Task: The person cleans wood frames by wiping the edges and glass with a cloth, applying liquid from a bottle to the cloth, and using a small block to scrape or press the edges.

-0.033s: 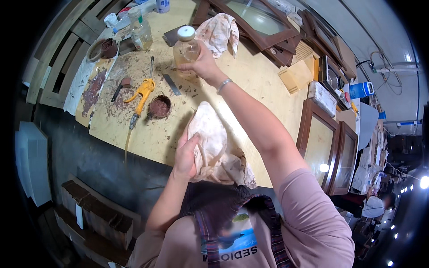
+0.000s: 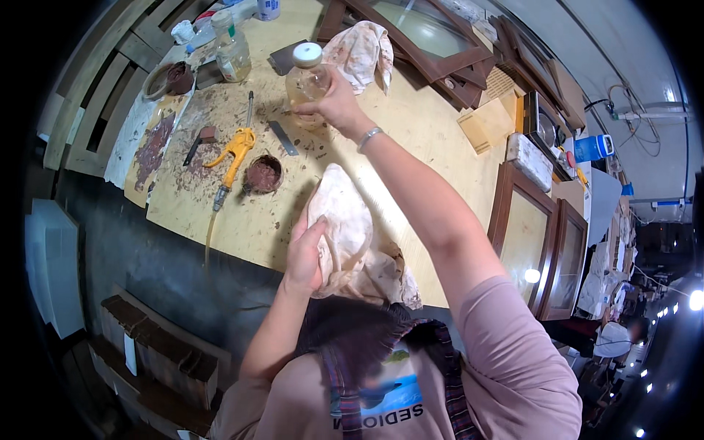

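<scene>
My right hand (image 2: 339, 107) is wrapped round a clear bottle (image 2: 302, 78) with a white cap, upright over the far part of the worktable (image 2: 411, 161). Pale liquid shows inside the bottle. Close to my body, my left hand (image 2: 303, 255) grips a stained white cloth (image 2: 347, 220), thumb on top and a loose end hanging down to the right. Behind the bottle lies a second stained cloth (image 2: 359, 53). Left of the held cloth sit a round tin of brown paste (image 2: 264, 174) and a yellow air blow gun (image 2: 236, 152).
A metal scraper blade (image 2: 282, 138), a screwdriver (image 2: 250, 106) and a small dark-handled tool (image 2: 194, 149) lie on the left. Another bottle (image 2: 233, 55) stands at the back left. Brown glazed frames (image 2: 522, 227) rest at the right, with more (image 2: 440, 70) at the back.
</scene>
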`<state>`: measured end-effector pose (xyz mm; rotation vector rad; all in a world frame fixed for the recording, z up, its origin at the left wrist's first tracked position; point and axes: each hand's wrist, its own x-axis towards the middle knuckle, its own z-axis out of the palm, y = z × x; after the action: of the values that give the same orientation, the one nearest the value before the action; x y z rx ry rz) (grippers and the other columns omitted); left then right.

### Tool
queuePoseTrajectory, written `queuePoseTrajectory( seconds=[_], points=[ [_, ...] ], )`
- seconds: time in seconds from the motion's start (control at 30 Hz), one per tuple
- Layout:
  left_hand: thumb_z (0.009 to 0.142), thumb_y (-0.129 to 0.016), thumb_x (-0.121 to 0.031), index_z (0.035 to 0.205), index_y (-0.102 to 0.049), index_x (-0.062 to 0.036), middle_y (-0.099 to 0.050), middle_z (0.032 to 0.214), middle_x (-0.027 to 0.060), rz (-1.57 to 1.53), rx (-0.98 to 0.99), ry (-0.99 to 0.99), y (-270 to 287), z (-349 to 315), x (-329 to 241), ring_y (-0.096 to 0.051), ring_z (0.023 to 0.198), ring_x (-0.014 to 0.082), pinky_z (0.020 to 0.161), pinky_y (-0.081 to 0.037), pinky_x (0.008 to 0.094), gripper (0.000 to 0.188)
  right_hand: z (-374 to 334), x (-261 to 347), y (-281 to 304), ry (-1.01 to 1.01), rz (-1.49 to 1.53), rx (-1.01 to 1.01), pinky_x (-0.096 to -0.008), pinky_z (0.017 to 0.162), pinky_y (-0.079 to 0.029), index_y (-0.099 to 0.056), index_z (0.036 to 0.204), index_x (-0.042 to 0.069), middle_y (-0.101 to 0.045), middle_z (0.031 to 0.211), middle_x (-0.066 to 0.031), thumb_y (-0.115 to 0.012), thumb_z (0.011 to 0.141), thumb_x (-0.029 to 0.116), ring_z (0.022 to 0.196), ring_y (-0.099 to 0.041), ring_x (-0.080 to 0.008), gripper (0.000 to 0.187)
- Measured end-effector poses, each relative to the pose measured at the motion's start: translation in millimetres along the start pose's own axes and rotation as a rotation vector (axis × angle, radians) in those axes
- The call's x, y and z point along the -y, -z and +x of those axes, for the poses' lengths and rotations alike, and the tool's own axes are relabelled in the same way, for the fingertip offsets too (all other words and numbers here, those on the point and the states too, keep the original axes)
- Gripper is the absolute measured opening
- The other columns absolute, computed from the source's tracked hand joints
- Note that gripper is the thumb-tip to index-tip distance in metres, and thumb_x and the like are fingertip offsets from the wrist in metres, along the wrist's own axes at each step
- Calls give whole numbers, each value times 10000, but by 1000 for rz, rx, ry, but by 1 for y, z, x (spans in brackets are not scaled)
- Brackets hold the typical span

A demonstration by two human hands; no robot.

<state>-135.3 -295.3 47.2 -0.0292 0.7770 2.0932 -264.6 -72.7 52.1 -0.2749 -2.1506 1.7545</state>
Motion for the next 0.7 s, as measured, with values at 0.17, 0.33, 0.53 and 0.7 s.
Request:
queuePoseTrajectory(
  seconds=[0.17,0.33,0.53,0.7],
  points=[
    [959,-339,1,1495,-289,8,-430,1468,156,42,-50,-54,11,4,-8,-473,1321,247,1111,-385,370,539,-47,54,47,89,-356,45,-354,961,-468,-542,1217,6,-595,1112,-144,-877,480,190,1075,-578,-273,830],
    [950,-318,25,1494,-291,17,-421,1476,158,56,-16,-27,7,5,-6,-464,1328,247,1121,-371,370,545,-136,100,86,58,-895,213,-401,832,-520,-611,1203,120,-621,1050,-69,-754,568,111,953,-606,-305,651],
    [960,-318,15,1489,-290,32,-439,1457,165,69,90,49,-5,10,13,-487,1303,239,1099,-396,359,530,-186,97,104,208,-1288,181,-387,729,-467,-636,1060,131,-606,873,-23,-647,596,19,810,-560,-275,477],
    [963,-326,-1,1470,-315,51,-483,1416,170,116,81,106,-11,8,17,-513,1272,233,1083,-406,357,509,-196,102,103,302,-1427,142,-361,699,-412,-601,910,95,-566,781,-36,-648,586,15,786,-542,-255,336]
  ],
)
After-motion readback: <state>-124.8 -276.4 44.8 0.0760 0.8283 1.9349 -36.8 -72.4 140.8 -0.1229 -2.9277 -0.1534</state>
